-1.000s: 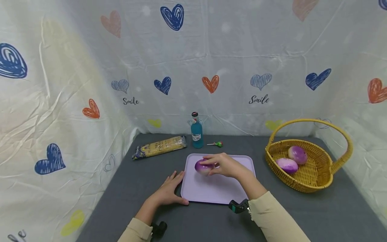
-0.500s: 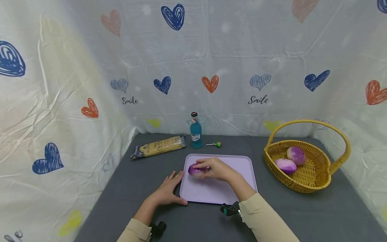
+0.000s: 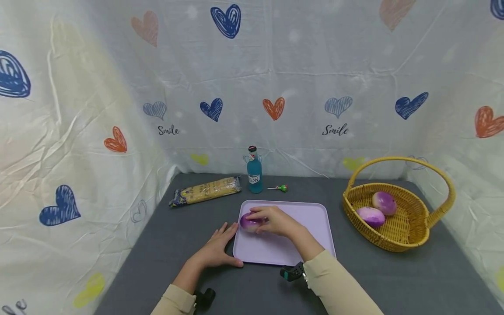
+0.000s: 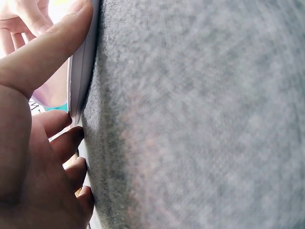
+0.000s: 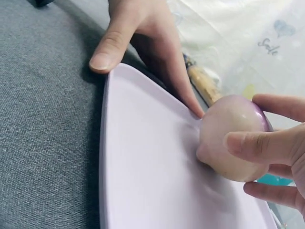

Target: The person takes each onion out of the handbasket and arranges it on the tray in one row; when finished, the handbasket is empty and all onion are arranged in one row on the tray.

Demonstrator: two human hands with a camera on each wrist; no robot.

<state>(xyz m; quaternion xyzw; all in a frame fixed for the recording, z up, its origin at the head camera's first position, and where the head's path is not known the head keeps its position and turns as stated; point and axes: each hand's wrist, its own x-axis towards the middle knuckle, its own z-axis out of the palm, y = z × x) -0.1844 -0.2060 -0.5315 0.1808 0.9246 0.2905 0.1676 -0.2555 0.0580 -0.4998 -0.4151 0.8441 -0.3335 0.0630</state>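
As right hand [image 3: 277, 222] grips, bulb [image 5: 217, 124] between thumb [image 5: 259, 145] and fingers [image 5: 282, 106], over tray [image 3: 265, 249]

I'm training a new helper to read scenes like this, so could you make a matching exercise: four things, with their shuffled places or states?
Things:
1. bottle
2. left hand
3. basket
4. right hand

Places or states:
A. yellow and woven, right of the tray
B. pinching a purple-and-white vegetable
C. standing upright beyond the tray
D. thumb and fingers at the tray's edge

Pairs: 1-C, 2-D, 3-A, 4-B

Three apparent onions [image 5: 228, 118], one tray [image 5: 143, 152], one basket [image 3: 393, 243]
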